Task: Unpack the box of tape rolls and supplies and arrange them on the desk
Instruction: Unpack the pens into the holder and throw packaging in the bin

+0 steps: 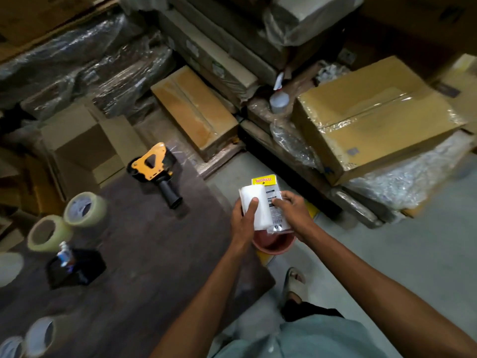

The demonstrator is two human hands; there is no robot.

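Observation:
My left hand [244, 220] grips a white folded packet [258, 202], thumb across its front. My right hand [294, 210] holds a clear plastic packet with a yellow header card [264, 180] just behind it. Both hands hover past the right edge of the dark wooden desk [144, 254], above a reddish-brown tub [273, 245]. On the desk lie a yellow and black tape dispenser [154, 166], several clear tape rolls [85, 209] along the left side, and a black holder with a small bottle [74, 267].
Sealed cardboard boxes [374, 112] and plastic-wrapped stacks [103, 73] crowd the floor behind the desk. An open empty carton [85, 151] stands at the desk's far left. My sandalled foot [293, 282] rests on the grey floor [387, 254].

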